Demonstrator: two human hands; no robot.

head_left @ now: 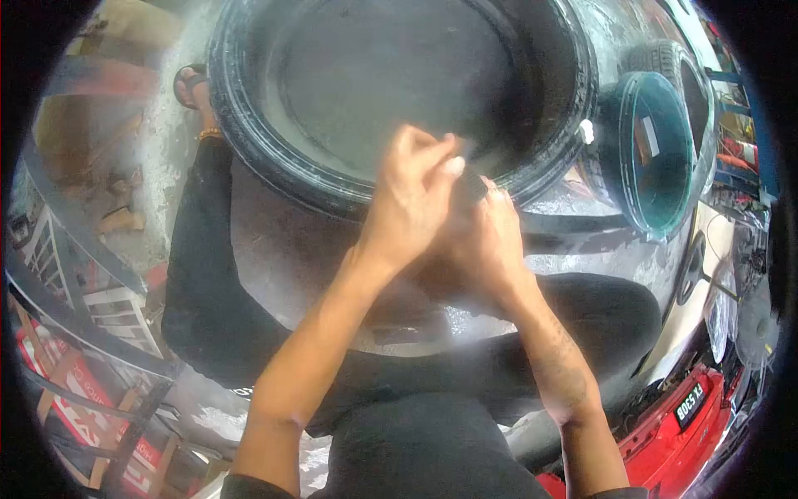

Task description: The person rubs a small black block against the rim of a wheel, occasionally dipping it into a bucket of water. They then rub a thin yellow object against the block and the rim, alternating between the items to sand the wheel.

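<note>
Bare forearms [324, 345] reach up from the seated person's lap [416, 441], and both hands meet in front of the near rim of a wide black tub [287, 172]. The left hand [406, 187] has its fingers curled in narrowly, thumb close to the fingertips; blur hides whether anything is pinched between them, so that cannot be told. The right hand [500, 237] is drawn in around a small dark piece [472, 185], which sits between the two hands, at the near side of the tub; its exact shape is too smeared to make out. Inside the tub lies a greyish, murky surface, probably water, and neither hand appears to be dipped in it. The handling looks to be in progress rather than finished, since the piece is up in the hands and not set down; how much is done and how much remains cannot be judged, as its surface shows no readable sign either way. A white lump [587, 131] rests on the tub's right rim. Beyond it, a teal basin [665, 200] leans on its side near a tyre [657, 56], and a red car panel [657, 445] lies at the lower right, apart from the hands.
</note>
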